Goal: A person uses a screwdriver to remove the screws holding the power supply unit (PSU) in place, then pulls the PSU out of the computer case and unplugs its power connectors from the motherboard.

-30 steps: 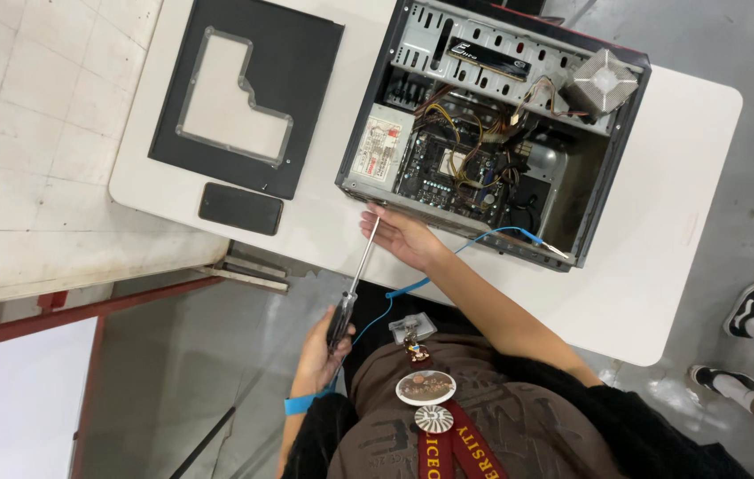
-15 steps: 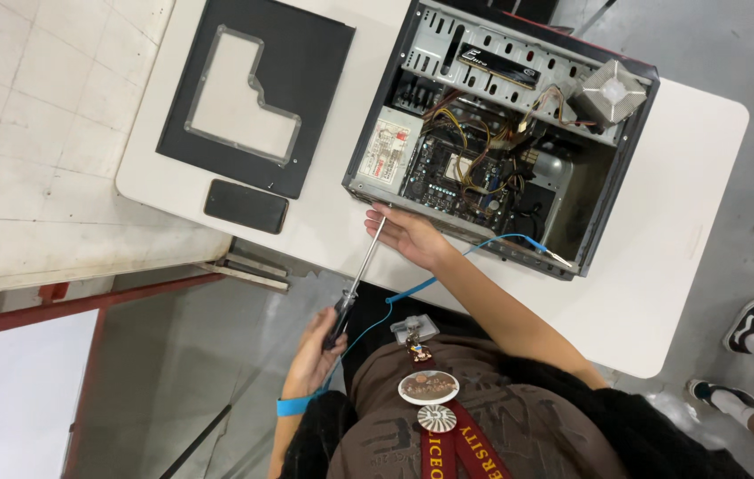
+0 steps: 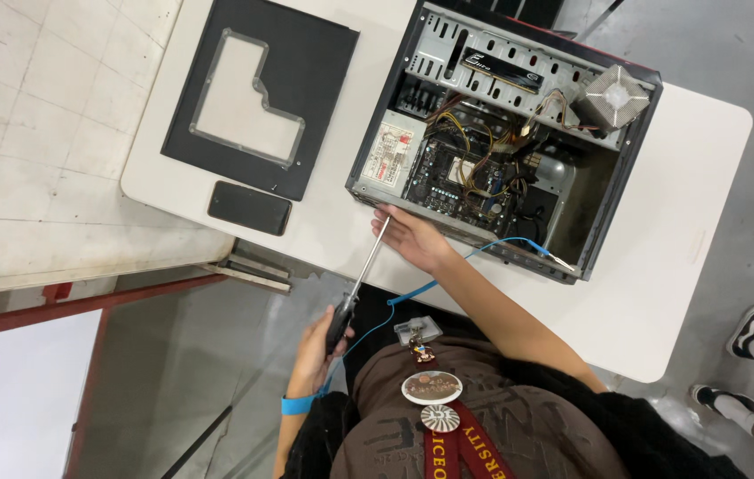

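Left hand (image 3: 316,348) grips the screwdriver (image 3: 356,282) handle; right hand (image 3: 410,238) (fingers loosely open) steadies its shaft beside the computer case (image 3: 377,191).

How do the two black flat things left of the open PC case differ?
The side panel is far larger than the phone. The side panel has a clear stepped window with a pale rim; the phone is plain black. The phone lies nearer the table edge. Both lie flat and untouched.
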